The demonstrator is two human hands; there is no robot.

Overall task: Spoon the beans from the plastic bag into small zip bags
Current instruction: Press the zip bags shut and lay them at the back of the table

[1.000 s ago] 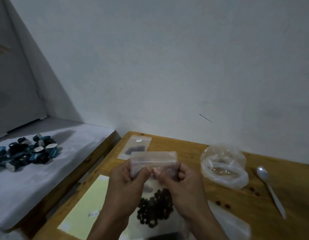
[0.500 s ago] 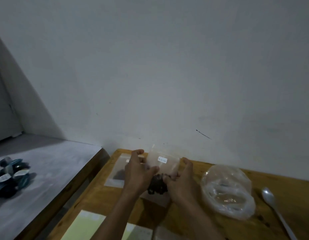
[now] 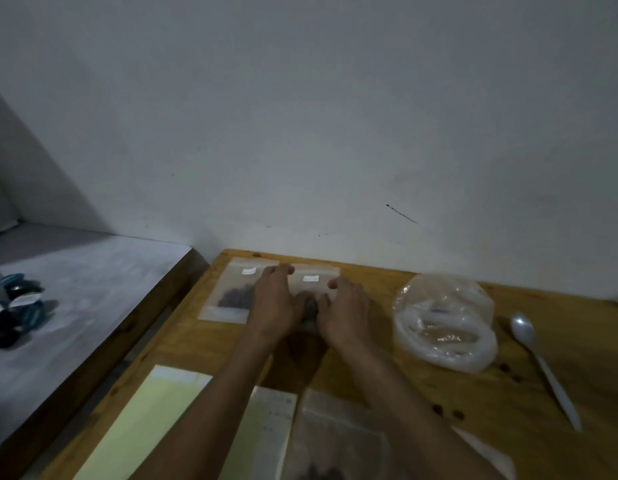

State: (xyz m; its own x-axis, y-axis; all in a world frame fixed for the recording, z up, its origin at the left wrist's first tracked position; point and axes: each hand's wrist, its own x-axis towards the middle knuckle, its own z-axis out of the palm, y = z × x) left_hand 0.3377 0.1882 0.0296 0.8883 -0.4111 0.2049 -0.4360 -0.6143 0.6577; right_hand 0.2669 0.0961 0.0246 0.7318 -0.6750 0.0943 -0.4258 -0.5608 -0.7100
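Both hands were down on a filled zip bag [image 3: 314, 282] at the far edge of the bench [image 3: 439, 382], just beside another filled zip bag [image 3: 233, 292] to its left, the two edges touching or nearly so. Left hand [image 3: 274, 304] lay flat over the seam between the two bags, fingers [image 3: 278, 271] straight and close together, pressing. Right hand [image 3: 345, 311] lay on the right half of the bag, fingers loosely extended, pinching nothing that I could see. Beans [image 3: 309, 308] showed as a dark clump between the thumbs; the other bag's beans [image 3: 236, 296] sat low in it. Judgement: the step in hand was laying the filled bag down and flattening it, or pressing its seal; fill for this one looked done. Big plastic bag [image 3: 444, 322] sat to the right, rolled open, with few beans visible inside, too blurred to count. Spoon [image 3: 539, 362] lay untouched further right, a few loose beans [image 3: 446, 410] on the wood near it. Next move probably called for releasing the bag, taking an empty zip bag [image 3: 335, 434] from the near edge, then the spoon. Each filled bag carried a small white label [image 3: 310, 278]; writing unreadable. Yellow paper [image 3: 151, 417] lay near left.
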